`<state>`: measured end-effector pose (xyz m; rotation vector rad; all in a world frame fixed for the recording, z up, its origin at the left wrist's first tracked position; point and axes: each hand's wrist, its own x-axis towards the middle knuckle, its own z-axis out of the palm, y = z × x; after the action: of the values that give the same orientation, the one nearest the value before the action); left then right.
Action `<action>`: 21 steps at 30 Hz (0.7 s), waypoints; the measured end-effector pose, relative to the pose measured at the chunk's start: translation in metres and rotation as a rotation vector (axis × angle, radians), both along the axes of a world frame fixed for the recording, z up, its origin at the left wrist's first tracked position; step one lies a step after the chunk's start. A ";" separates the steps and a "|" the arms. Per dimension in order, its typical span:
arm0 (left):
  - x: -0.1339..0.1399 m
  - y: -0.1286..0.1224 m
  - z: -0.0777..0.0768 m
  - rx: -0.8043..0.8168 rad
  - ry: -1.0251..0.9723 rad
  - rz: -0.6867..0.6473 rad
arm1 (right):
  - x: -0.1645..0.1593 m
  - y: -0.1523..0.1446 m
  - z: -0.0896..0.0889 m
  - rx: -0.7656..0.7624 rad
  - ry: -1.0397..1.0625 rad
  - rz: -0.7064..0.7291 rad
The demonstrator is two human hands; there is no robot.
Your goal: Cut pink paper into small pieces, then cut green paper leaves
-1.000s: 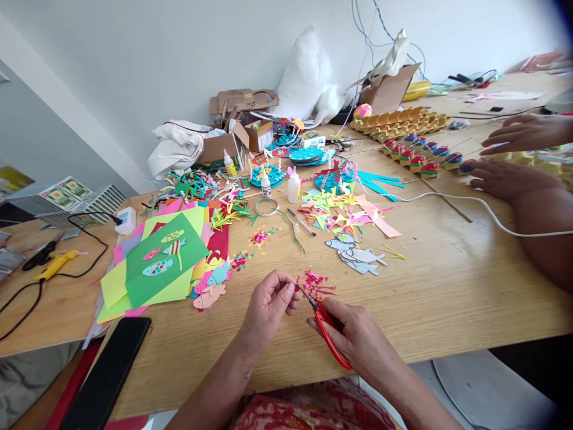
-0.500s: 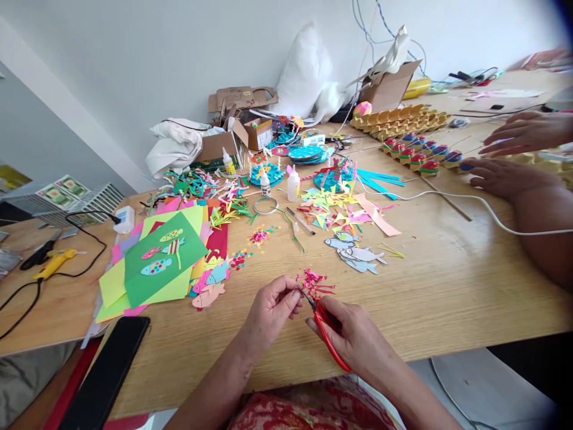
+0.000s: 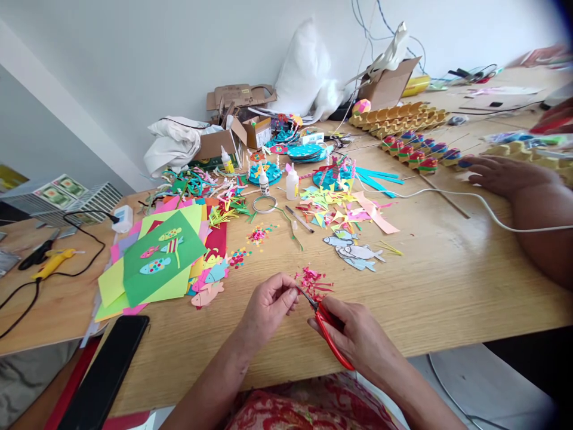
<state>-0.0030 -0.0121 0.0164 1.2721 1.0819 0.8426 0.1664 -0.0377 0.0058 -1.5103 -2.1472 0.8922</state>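
Observation:
Red-handled scissors are gripped in my right hand, their blades pointing up and left to the fingertips of my left hand. The left fingers are pinched together at the blade tips; what they hold is too small to make out. Just beyond both hands lies a small heap of pink and red paper scraps. Grey-blue paper fish lie to the right of that heap. Left of my left hand, coloured paper fish rest beside a green sheet bearing decorated fish.
Glue bottles, a tape ring, a pen and paper offcuts lie farther back. A white cable crosses the right side, near a co-worker's hand and painted eggs. A phone lies front left.
One of the co-worker's hands has moved away to the far right and now touches something red. My hands and the scissors stay nearly in place; the view has shifted slightly.

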 end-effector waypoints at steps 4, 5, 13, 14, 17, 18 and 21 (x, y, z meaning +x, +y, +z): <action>0.000 0.000 0.000 -0.006 -0.008 0.011 | 0.001 -0.001 -0.001 -0.009 -0.003 0.006; 0.000 0.000 0.000 -0.005 -0.016 0.012 | 0.002 -0.001 -0.001 -0.010 -0.002 0.007; 0.001 0.001 0.001 0.011 -0.046 0.038 | -0.001 0.000 0.002 -0.038 0.032 0.008; 0.001 0.001 0.002 0.012 -0.045 0.041 | -0.002 0.000 0.003 -0.049 0.051 0.010; 0.001 0.000 0.001 0.033 -0.048 0.039 | -0.003 0.001 0.005 -0.073 0.098 0.020; 0.001 -0.001 0.001 0.039 -0.051 0.039 | -0.004 0.001 0.006 -0.074 0.103 0.021; 0.002 -0.002 0.000 0.038 -0.056 0.045 | -0.005 0.000 0.006 -0.063 0.097 0.027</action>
<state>-0.0011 -0.0145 0.0166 1.2527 1.0571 0.9316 0.1618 -0.0375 0.0120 -1.4394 -2.0927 1.0300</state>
